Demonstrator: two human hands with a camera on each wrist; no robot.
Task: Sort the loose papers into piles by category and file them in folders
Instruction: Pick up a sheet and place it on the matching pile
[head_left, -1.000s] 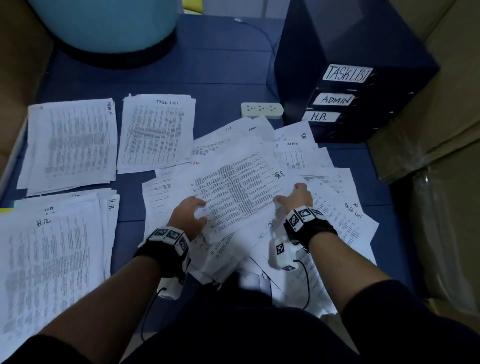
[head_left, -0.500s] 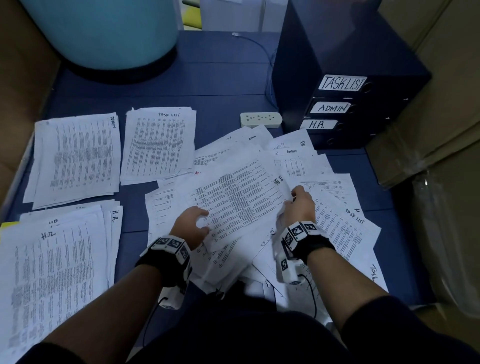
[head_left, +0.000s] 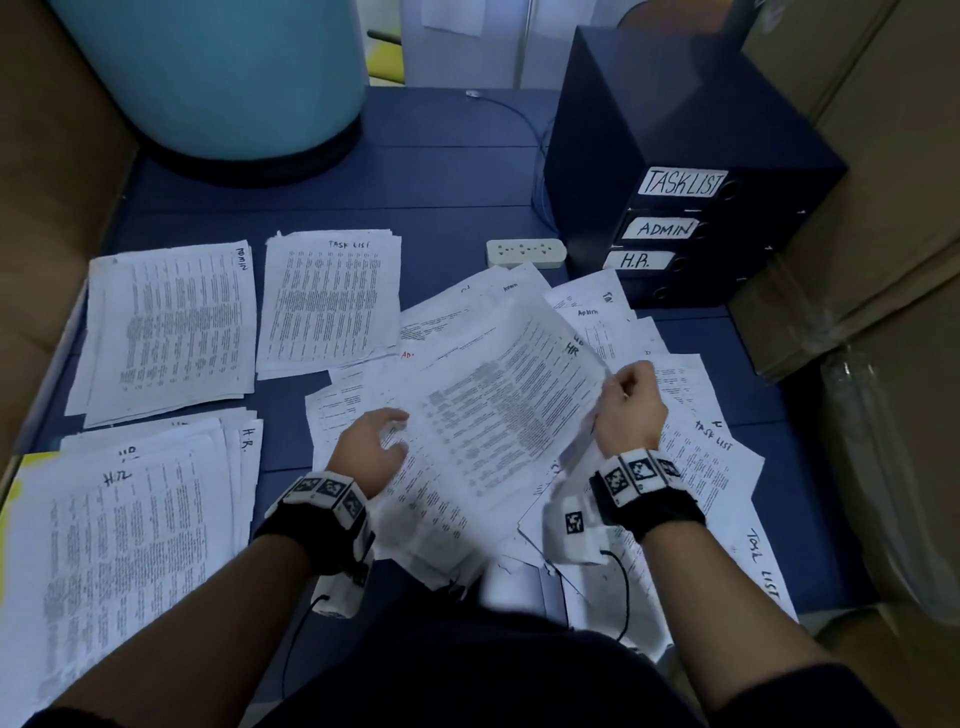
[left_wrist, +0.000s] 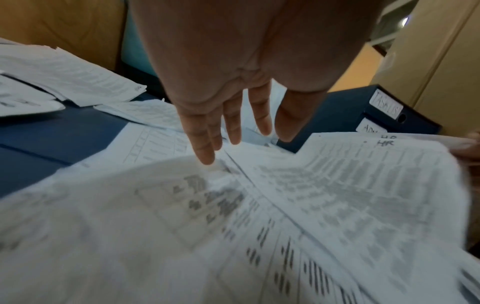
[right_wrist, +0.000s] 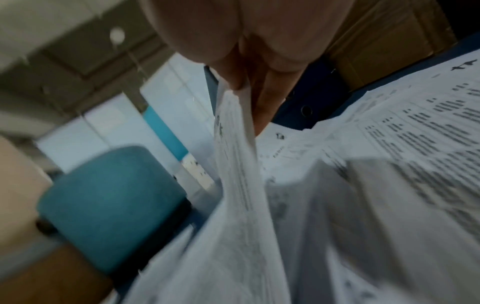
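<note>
A printed sheet marked HR (head_left: 498, 395) is lifted off the loose heap of papers (head_left: 691, 431) in the middle of the blue table. My right hand (head_left: 626, 400) pinches its right edge between thumb and fingers (right_wrist: 239, 82). My left hand (head_left: 371, 447) hovers at the sheet's left edge with straight fingers (left_wrist: 228, 127) and holds nothing. Three sorted piles lie on the left: ADMIN (head_left: 166, 332), TASK LIST (head_left: 332, 296) and H.R. (head_left: 119, 535). Dark blue binders labelled TASK LIST (head_left: 680, 182), ADMIN (head_left: 662, 228) and H.R. (head_left: 636, 260) stand at the back right.
A white power strip (head_left: 525, 253) lies just left of the binders. A large teal cylinder (head_left: 218, 73) stands at the back left. Cardboard boxes (head_left: 883, 208) wall in the right side, and brown cardboard (head_left: 47, 182) the left. A wire (head_left: 519, 119) runs behind the binders.
My right hand has raised the HR sheet off the heap and tilted it up. My left hand has let go of its left edge and straightened its fingers.
</note>
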